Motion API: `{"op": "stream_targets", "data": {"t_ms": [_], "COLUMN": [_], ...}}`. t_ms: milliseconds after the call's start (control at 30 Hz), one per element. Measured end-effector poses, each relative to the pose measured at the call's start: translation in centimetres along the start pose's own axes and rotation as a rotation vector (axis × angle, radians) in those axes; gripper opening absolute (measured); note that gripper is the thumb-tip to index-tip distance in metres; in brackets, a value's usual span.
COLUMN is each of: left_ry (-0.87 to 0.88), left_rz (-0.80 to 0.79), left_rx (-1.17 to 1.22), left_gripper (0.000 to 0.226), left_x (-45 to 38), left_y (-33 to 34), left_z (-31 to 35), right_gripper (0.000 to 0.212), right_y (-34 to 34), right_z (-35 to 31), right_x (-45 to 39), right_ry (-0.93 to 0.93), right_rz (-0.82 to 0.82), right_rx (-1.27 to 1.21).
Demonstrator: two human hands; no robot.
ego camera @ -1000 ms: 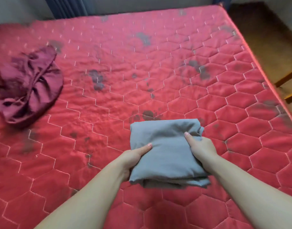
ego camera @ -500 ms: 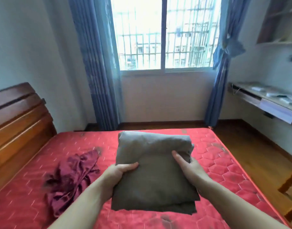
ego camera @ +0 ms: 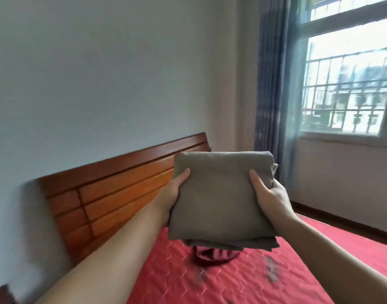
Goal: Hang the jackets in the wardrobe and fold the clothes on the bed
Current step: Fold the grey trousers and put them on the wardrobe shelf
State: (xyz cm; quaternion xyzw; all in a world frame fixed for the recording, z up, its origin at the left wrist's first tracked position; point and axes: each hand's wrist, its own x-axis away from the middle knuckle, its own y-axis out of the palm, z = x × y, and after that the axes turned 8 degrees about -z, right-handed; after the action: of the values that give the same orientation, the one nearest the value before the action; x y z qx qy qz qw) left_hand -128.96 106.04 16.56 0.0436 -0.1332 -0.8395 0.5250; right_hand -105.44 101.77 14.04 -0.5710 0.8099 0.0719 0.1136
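Pale wall (ego camera: 100, 73) fills the upper left of the frame; below it, a slatted wooden headboard (ego camera: 113, 194) runs lower left to centre. Red quilted mattress (ego camera: 232, 281) occupies the bottom centre and right, bearing what appears to be a crumpled maroon garment (ego camera: 214, 256), mostly hidden. Blue curtain (ego camera: 269, 84) and barred window (ego camera: 350, 84) stand at upper right. Left hand (ego camera: 172, 194) and right hand (ego camera: 269, 198) grip opposite edges of the folded grey garment (ego camera: 218, 194), thumbs pressed on top, holding it at centre frame, above the mattress.
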Motion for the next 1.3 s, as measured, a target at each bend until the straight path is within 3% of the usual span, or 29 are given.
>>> {"op": "stream_targets", "data": {"t_ms": [167, 500, 700, 833, 967, 1233, 1300], "left_ry": [-0.056, 0.184, 0.245, 0.273, 0.32, 0.324, 0.331], "left_rz": [0.249, 0.762, 1.091, 1.269, 1.399, 1.515, 1.58], "left_rx": [0.087, 0.101, 0.134, 0.164, 0.18, 0.198, 0.169], "left_gripper": [0.034, 0.054, 0.041, 0.028, 0.042, 0.072, 0.066], "left_x": [13.7, 37.7, 49.9, 55.3, 58.3, 60.5, 61.1], "left_y": [-6.1, -20.6, -32.5, -39.0, -44.8, -53.8, -55.7], "left_z": [0.0, 2.2, 1.2, 0.3, 0.5, 4.6, 6.2], "right_gripper": [0.034, 0.048, 0.055, 0.047, 0.037, 0.046, 0.047], "right_y": [9.3, 34.8, 51.4, 60.5, 67.8, 83.0, 87.0], "right_z": [-0.8, -5.2, -5.5, -5.7, -5.6, -5.2, -5.4], "right_x": [6.0, 17.7, 26.4, 30.7, 32.7, 32.8, 33.0], "right_ry": [-0.014, 0.023, -0.1, -0.185, -0.228, -0.228, -0.217], "right_rz": [-0.271, -0.83, -1.054, -1.119, -1.173, -1.326, -1.395], "right_rx": [-0.002, -0.005, 0.134, 0.229, 0.209, 0.145, 0.117]}}
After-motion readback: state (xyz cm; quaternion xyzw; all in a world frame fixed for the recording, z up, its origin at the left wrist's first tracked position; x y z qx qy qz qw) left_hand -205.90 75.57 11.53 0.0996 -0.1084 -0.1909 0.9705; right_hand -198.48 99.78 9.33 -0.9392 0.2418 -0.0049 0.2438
